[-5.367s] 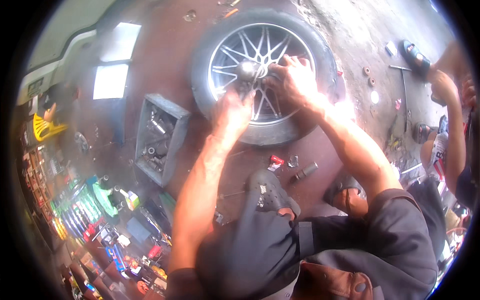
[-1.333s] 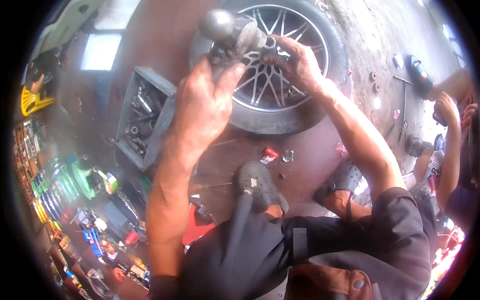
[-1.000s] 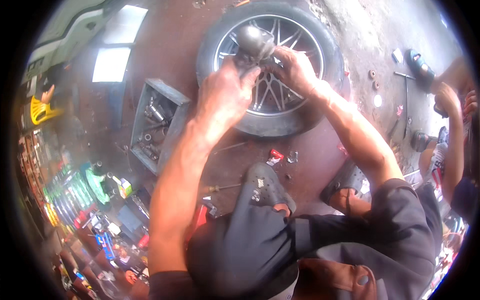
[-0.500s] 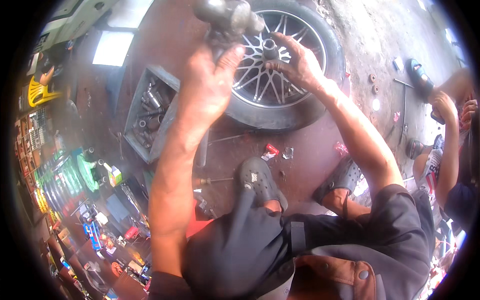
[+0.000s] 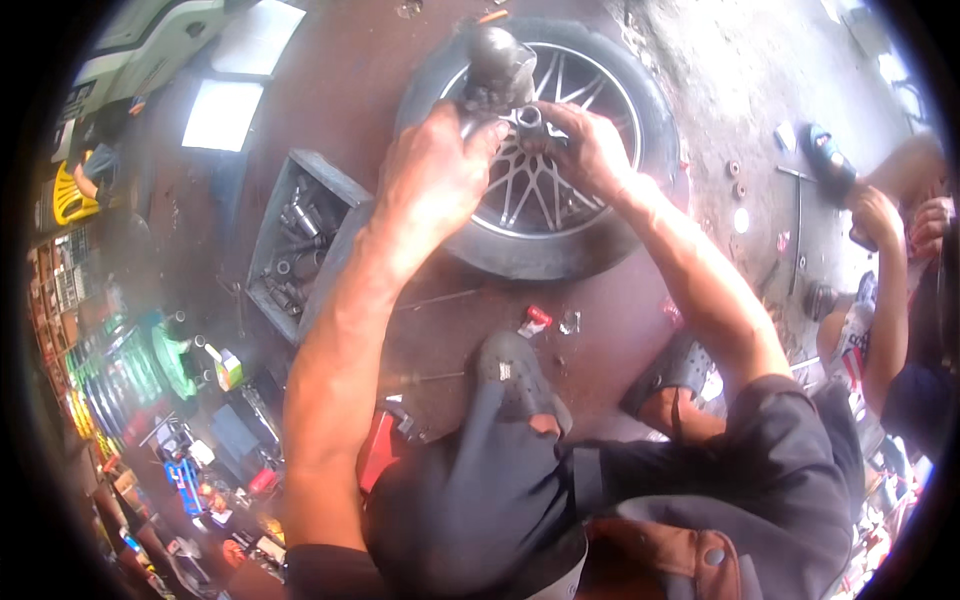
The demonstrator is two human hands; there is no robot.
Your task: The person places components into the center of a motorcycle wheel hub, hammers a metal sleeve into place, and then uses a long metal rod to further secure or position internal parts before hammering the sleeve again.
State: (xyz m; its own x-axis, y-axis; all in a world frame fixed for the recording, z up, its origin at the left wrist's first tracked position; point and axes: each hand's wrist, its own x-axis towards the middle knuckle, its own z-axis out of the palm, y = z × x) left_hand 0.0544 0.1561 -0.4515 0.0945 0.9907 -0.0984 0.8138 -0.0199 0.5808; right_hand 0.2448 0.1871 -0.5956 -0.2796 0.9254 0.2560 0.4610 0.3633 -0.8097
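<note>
My left hand is closed round the handle of a dark grey impact wrench with a bulky, rounded body. In my right hand, thumb and fingers pinch a short metal socket, its round open end facing up. The socket is close beside the wrench; whether they touch is hidden by my fingers. Both are above a spoked alloy wheel with a black tyre, lying flat on the floor. The wheel's centre is covered by my hands and the tools.
A metal box of sockets stands left of the wheel. A T-shaped wrench and small round parts lie on the right floor. Another person's hand is at the far right. Tools and shelves crowd the left. A red wrapper lies near my shoe.
My left hand has brought the impact wrench down and right, close to the socket. My right hand's fingers have closed in round the socket. The whole view has shifted slightly.
</note>
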